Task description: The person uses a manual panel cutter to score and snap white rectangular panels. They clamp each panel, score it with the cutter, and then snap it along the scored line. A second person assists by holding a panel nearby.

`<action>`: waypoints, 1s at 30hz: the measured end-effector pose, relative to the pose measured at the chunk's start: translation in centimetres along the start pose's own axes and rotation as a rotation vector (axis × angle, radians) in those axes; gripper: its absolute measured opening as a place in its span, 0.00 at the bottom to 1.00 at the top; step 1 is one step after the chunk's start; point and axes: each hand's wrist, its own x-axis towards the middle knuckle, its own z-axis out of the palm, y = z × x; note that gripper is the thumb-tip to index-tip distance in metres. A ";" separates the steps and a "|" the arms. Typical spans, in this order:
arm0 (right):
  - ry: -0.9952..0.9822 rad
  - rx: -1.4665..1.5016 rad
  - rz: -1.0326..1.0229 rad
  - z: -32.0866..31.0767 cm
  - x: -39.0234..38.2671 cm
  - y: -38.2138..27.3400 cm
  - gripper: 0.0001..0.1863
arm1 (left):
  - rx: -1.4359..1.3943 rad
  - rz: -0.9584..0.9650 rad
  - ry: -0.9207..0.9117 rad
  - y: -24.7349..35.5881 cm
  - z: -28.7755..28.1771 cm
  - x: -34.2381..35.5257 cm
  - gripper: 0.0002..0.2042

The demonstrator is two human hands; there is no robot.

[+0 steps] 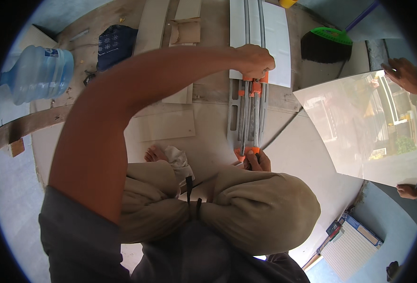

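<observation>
A tile cutter (233,108) with steel rails and orange fittings lies lengthwise before me. A white tile (279,56) lies under the far part of its rails. My left hand (255,60) is closed on the cutter's orange sliding carriage at the tile's near edge. My right hand (260,161), low by my knee, is closed on the orange end piece (240,153) at the cutter's near end, its thumb on top. My bare foot (154,153) rests on the pale floor to the left of the cutter.
At right, another person's hands (402,75) hold a large glossy tile (354,132). A broom (325,47), water jug (43,75), blue bag (116,45) and flat boards (149,23) lie around. At lower right is a gridded board (345,250); a cable (286,129) runs beside the cutter.
</observation>
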 end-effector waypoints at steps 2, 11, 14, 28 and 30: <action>-0.010 -0.053 -0.003 0.1 0.3 0.2 0.16 | -0.041 -0.017 0.084 -0.2 1.0 -0.8 0.09; 0.105 -0.374 -0.103 -0.3 0.9 2.2 0.24 | -0.628 -0.478 0.830 5.2 9.8 -2.3 0.06; 0.164 -0.367 -0.067 -1.0 1.2 3.7 0.23 | -0.810 -0.543 1.151 7.8 12.0 -0.7 0.05; 0.255 -0.501 0.052 1.7 1.2 -1.5 0.23 | -0.971 -0.344 1.193 8.2 13.6 -1.5 0.17; 0.262 -0.519 0.072 2.3 1.0 -1.2 0.23 | -0.977 -0.334 1.191 8.1 13.7 -1.4 0.18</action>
